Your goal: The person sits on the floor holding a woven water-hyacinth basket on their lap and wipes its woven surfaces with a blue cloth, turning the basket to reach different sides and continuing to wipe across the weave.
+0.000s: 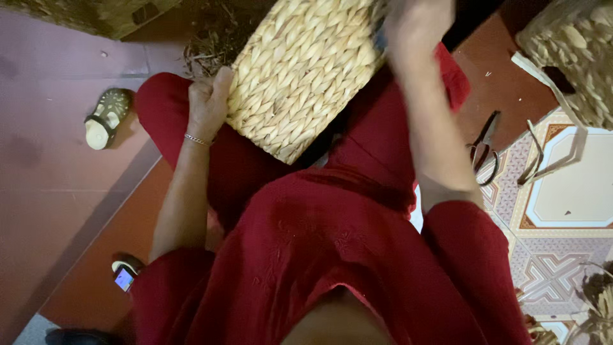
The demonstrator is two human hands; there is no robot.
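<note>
**Basket on the lap, body already woven**

Weaving on the straw-coloured woven basket (300,70) looks far along: the side facing the camera is closed with even plaited rows, with no gaps showing. Its far end runs out of view, so what is left there cannot be told. The basket rests tilted across the person's red-clad lap. The left hand (207,102) is clasped against its near edge, steadying it. The right hand (415,25) is raised at the basket's upper side, blurred, so its grip cannot be told. Scissors (483,150) lie on the floor to the right, near a second basket (571,54). A sandal (107,117) lies well apart on the left.
</note>
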